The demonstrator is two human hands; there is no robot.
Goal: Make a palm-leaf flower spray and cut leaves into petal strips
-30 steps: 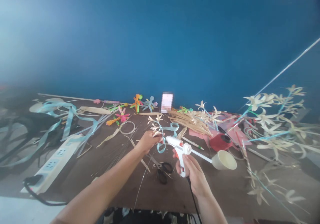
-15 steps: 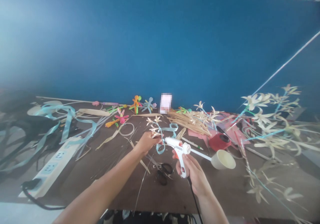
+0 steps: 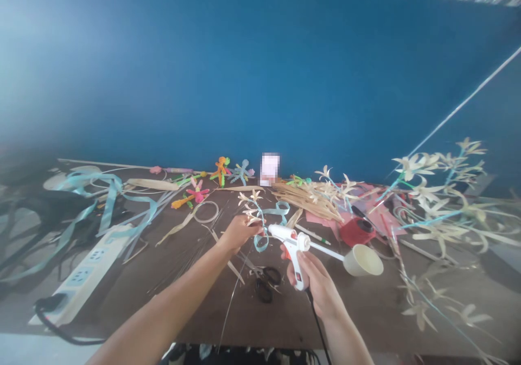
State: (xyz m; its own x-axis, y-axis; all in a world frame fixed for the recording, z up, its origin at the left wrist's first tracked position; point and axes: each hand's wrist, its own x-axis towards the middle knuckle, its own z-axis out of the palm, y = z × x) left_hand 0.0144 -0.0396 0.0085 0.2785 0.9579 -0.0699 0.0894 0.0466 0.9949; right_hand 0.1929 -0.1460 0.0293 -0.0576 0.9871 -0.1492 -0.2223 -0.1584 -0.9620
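My right hand point(image 3: 311, 281) is wrapped round the grip of a white hot glue gun point(image 3: 290, 240), whose nozzle points left and a glue stick sticks out at its back. My left hand point(image 3: 240, 232) pinches a small flower stem point(image 3: 257, 208) with pale flowers at its top and light blue wrapping. A loose curl of blue ribbon point(image 3: 261, 242) hangs by my left fingertips. The nozzle tip is very close to the stem; whether they touch I cannot tell. Scissors with black handles point(image 3: 268, 283) lie on the table between my forearms.
A power strip point(image 3: 83, 275) with a plug lies at the left. Dried husk strips point(image 3: 307, 199), a cream cup point(image 3: 363, 260), a red roll point(image 3: 357, 231) and pale husk flowers point(image 3: 431, 207) occupy the right. Colourful pipe-cleaner flowers point(image 3: 197, 191) and blue ribbon point(image 3: 109, 191) sit toward the back left.
Almost nothing differs. Both hands, the glue gun and the flower stem keep their places; the view has shifted very slightly.
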